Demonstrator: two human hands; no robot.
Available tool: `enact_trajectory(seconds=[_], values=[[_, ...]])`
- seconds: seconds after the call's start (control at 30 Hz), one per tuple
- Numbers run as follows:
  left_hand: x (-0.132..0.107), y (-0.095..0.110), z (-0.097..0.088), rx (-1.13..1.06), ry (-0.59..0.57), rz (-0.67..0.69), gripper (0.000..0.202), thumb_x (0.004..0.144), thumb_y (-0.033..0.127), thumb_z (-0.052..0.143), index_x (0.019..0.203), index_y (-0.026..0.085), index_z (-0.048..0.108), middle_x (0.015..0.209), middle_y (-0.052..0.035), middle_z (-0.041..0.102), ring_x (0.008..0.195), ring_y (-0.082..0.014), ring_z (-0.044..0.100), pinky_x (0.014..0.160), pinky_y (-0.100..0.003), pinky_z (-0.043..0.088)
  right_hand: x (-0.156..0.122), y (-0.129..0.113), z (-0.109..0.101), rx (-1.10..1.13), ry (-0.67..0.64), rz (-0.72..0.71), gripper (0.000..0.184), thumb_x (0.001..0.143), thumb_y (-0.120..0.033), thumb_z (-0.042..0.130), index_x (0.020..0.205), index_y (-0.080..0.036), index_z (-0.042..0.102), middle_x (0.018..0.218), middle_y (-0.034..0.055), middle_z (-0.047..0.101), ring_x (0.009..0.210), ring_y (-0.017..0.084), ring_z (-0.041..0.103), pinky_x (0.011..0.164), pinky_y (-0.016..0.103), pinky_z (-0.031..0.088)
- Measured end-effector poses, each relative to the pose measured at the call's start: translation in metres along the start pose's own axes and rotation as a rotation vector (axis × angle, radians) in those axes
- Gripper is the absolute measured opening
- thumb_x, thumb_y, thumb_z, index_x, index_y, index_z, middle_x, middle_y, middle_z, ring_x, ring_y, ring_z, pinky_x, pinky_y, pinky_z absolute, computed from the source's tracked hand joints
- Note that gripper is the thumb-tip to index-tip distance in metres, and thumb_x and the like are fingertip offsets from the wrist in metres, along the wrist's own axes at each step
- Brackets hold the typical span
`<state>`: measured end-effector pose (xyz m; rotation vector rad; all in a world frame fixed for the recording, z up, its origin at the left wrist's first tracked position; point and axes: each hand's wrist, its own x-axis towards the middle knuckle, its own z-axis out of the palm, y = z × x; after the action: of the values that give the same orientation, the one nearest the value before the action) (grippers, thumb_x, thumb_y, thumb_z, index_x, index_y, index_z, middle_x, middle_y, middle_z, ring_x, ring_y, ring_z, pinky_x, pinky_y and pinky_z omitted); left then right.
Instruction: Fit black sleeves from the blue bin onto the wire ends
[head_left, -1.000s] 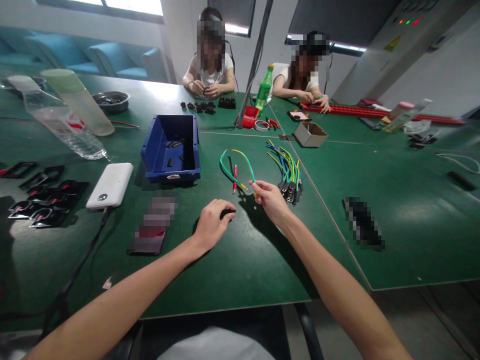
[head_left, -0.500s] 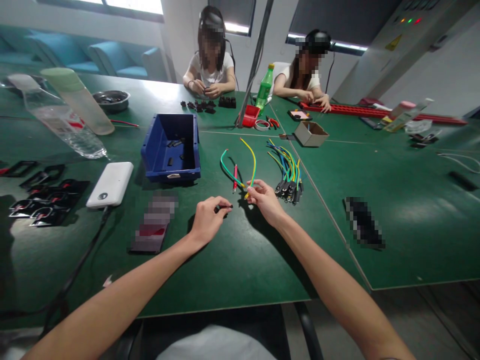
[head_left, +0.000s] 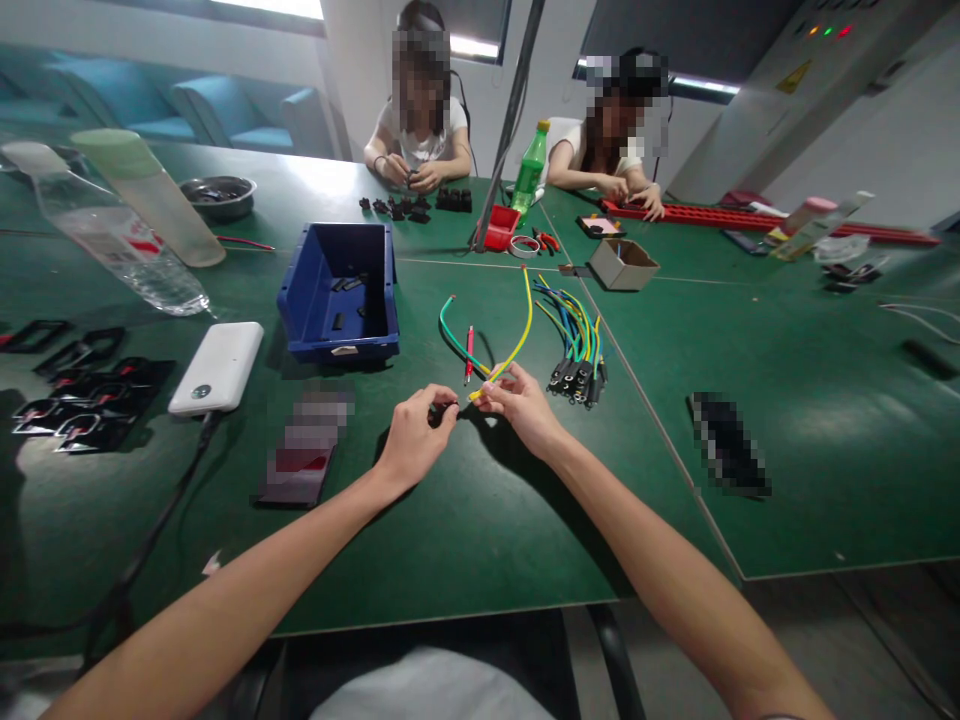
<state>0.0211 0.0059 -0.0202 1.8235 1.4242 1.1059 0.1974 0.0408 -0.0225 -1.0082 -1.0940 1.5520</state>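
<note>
My right hand [head_left: 526, 408] pinches a yellow-green wire [head_left: 529, 318] near its lower end, which points left past the fingertips. The rest of the wire curves up and away. Between the closed thumb and fingers of my left hand [head_left: 414, 436] is a small black piece [head_left: 442, 411], mostly covered. A short gap separates it from the wire's end. Behind the fingers lies a green wire [head_left: 453, 335], its near end beside my right fingertips. Close to it is a red pen-like tool [head_left: 470, 350]. Right of my hands rests a bundle of wires [head_left: 576, 328] with black-sleeved ends.
A blue bin [head_left: 339, 345] with small black pieces stands at the left. Nearer lie a dark phone [head_left: 306, 450] and a white power bank [head_left: 217, 370]. Bottles [head_left: 112, 250] stand further left; another phone [head_left: 726, 445] lies right. Two people sit across the table.
The wire in my right hand has swung, its far end to the right and its near end leftward. My hands remain close together. The black piece is more hidden in my left fingers.
</note>
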Motion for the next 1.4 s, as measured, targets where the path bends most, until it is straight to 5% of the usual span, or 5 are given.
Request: enact_trajectory(seconds=[0.47,1.4], values=[[0.0020,0.0023,-0.0030,-0.056,0.017,0.024,0.011,0.084,0.020,0.055,0.089,0.017,0.064,0.086,-0.0031,0.067,0.075,-0.0151,0.063,0.069,-0.027,0.050,-0.0039,-0.0015,0.0064,0.020,0.018,-0.040,0.030,0.069,-0.034,0.075,0.083,-0.022,0.051,0.072,-0.0014,0.063,0.065,0.014,0.064,0.052,0.021,0.044],[0.0029,-0.0026,-0.0016,-0.150,0.098,-0.006,0.014,0.082,0.025,0.058,0.090,0.017,0.065,0.090,-0.0057,0.068,0.082,-0.0175,0.065,0.076,-0.029,0.053,-0.0055,-0.0046,0.0051,0.116,-0.080,0.074,0.027,0.065,-0.032,0.080,0.075,-0.019,0.057,0.074,-0.0001,0.066,0.066,0.012,0.064,0.063,0.025,0.050]])
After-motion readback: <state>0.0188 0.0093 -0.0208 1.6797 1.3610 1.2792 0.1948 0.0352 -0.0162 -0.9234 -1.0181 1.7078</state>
